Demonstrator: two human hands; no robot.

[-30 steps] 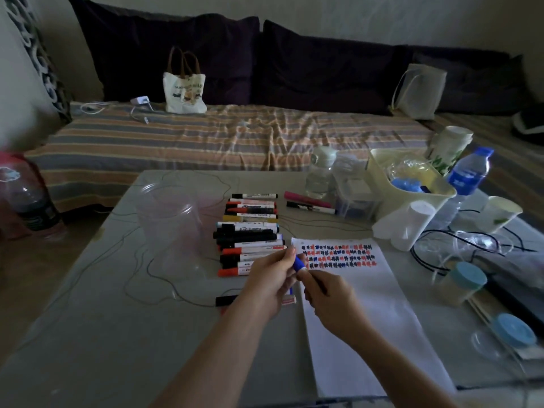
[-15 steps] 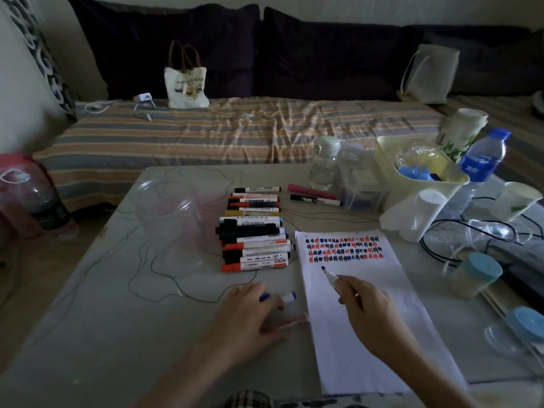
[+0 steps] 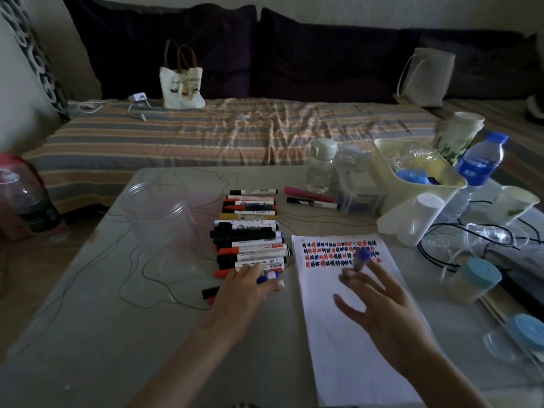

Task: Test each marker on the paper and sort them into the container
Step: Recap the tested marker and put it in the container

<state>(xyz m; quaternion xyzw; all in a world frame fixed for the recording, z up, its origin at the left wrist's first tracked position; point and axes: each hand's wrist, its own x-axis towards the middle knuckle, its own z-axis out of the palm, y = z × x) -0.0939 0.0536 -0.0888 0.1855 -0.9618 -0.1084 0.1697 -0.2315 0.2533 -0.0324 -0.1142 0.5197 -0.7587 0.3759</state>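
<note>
The right hand (image 3: 379, 301) has carried the uncapped blue marker (image 3: 361, 259) up to the paper's (image 3: 350, 334) scribbled rows, fingers pinching it (blurred), ready to test. The left hand (image 3: 244, 293) now rests on the desk (image 3: 117, 334), holding the cap (image 3: 266, 278).

The paper (image 3: 347, 319) is laid on the table (image 3: 103, 334); the markers (image 3: 250, 234) are ranged at its 10 o'clock, the container (image 3: 164, 219) at their 9 o'clock.

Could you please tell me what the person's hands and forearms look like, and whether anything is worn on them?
Both the left hand and right hand are bare: no gloves, rings, watch or bracelets show. The forearms are uncovered too, with no sleeves in view. The right fingers are motion-blurred.
</note>
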